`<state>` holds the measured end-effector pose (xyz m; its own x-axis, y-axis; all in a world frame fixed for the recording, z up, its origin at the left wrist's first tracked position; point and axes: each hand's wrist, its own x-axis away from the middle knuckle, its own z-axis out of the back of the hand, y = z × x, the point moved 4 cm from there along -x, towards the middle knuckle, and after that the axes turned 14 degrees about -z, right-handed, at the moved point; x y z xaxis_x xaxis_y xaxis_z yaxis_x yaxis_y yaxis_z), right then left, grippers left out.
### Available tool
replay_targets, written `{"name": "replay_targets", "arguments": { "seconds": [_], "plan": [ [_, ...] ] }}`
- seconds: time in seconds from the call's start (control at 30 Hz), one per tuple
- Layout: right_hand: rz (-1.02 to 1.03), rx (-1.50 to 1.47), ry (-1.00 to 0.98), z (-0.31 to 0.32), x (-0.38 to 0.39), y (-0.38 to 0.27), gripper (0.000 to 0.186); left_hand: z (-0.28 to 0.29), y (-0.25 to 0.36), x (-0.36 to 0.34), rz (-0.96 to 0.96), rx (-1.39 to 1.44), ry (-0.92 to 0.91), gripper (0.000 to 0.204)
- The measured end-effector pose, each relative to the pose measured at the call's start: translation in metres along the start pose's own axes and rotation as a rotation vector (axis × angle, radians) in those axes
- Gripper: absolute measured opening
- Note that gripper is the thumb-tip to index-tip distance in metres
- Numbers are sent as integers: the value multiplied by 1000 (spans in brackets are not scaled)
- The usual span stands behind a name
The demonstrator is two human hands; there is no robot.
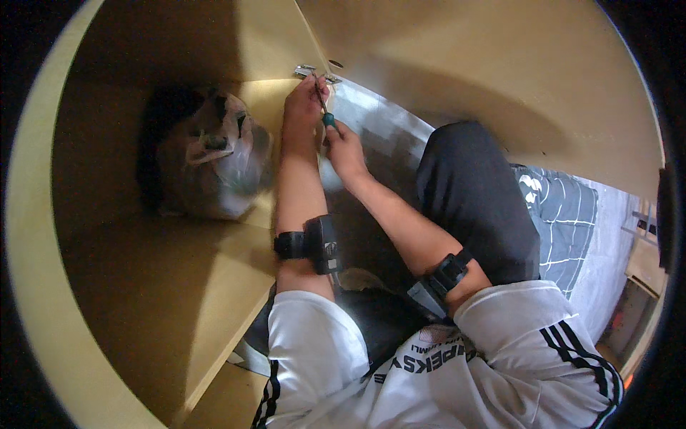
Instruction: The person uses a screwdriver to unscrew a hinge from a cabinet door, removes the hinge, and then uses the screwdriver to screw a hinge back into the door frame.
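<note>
My right hand (342,146) grips the teal handle of a screwdriver (329,119), whose thin shaft angles up toward a metal hinge (303,71) at the cabinet's front edge. My left hand (304,100) is raised at the hinge, its fingers pinched around the screwdriver's tip area; what exactly they hold is too small to make out. The open wooden door (500,64) spans the upper right, and the cabinet's side panel (261,43) meets it at the hinge.
Inside the cabinet (107,272), at left, sits a translucent plastic bag (221,171) of unclear contents. My bent knee (461,171) is beneath the door. A grey checked cloth (561,222) lies to the right, beside small wooden items (643,257) at the rim.
</note>
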<state>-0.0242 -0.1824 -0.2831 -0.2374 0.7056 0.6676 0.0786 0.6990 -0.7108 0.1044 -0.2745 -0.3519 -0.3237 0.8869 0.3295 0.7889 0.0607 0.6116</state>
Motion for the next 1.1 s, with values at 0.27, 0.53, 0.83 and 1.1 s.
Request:
{"name": "replay_targets", "arguments": {
  "seconds": [0.27, 0.53, 0.83, 1.1],
  "plan": [
    [-15, -87, -53, -3, 2, -7, 23, -12, 11, 9, -46, -37, 90, 17],
    [-86, -171, -64, -3, -6, 3, 28, -22, 22, 16, -48, -198, 178, 9],
    [10, -120, 19, -9, -2, 8, 28, -10, 17, 7, -141, -404, 219, 22],
    [109, -161, -15, -12, -1, 6, 28, -27, 20, 11, -104, -214, 158, 21]
  ]
}}
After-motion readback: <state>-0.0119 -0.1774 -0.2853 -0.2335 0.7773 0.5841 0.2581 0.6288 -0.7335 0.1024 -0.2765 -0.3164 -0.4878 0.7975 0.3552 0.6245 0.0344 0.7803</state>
